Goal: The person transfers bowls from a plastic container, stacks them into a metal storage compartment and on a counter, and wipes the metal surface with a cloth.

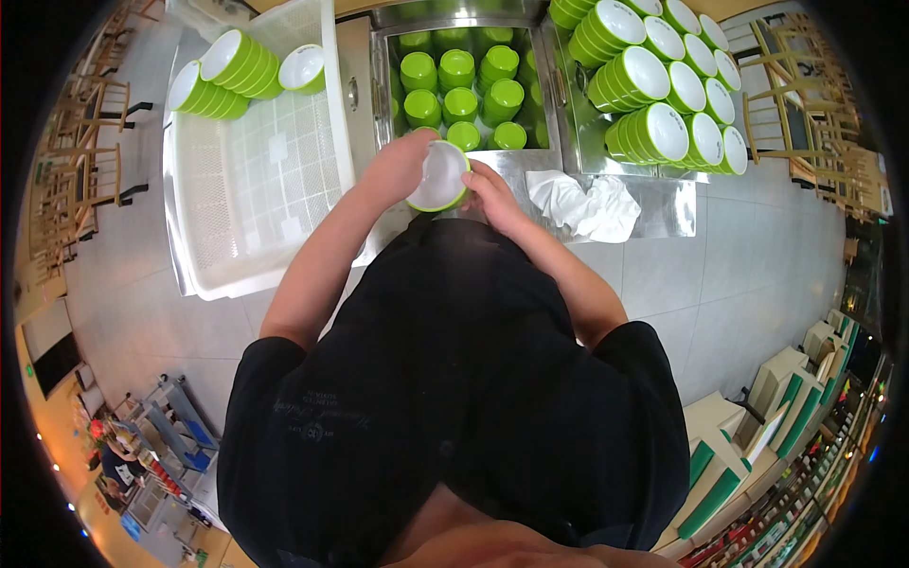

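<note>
A green bowl with a white inside [443, 177] is held between my two hands, its opening facing me. My left hand [407, 163] grips its left rim, and part of the fingers is hidden. My right hand [492, 196] has its fingers on the bowl's right edge. Just beyond is a metal well [379, 71] holding several upside-down green bowls [457, 102]. Stacked green bowls [653, 133] lie on their sides to the right. At the left, a white plastic basket [256, 189] holds more green bowls [237, 64] at its far end.
A crumpled white cloth [589, 206] lies on the metal counter [668, 210] right of my hands. Wooden chairs [99, 104] stand at the far left, others at the far right. A person [118, 469] is at the lower left, far away.
</note>
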`<state>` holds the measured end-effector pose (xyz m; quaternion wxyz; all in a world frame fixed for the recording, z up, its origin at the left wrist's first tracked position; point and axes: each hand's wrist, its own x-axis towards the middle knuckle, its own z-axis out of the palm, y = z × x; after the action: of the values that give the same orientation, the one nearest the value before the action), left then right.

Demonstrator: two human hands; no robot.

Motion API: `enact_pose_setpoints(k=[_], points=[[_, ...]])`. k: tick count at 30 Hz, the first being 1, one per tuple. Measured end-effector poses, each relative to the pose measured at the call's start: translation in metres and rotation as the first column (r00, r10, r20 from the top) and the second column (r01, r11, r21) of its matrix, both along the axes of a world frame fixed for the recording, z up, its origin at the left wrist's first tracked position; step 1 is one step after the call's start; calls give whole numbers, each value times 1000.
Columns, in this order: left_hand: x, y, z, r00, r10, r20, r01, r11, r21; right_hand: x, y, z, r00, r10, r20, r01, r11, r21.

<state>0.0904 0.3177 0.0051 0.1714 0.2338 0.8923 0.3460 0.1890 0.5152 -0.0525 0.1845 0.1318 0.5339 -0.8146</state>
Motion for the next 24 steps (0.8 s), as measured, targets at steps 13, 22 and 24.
enact_pose_setpoints(k=[13, 22, 24], points=[[-10, -6, -12, 956, 281, 79, -291, 942, 167, 1, 3, -15, 999, -39, 17, 40, 999, -23], [-7, -6, -18, 992, 46, -118, -68, 980, -188, 2, 2, -24, 990, -120, -79, 119, 993, -12], [-9, -5, -18, 996, 81, 37, -70, 969, -236, 2, 3, -22, 982, -142, -123, 146, 989, 17]])
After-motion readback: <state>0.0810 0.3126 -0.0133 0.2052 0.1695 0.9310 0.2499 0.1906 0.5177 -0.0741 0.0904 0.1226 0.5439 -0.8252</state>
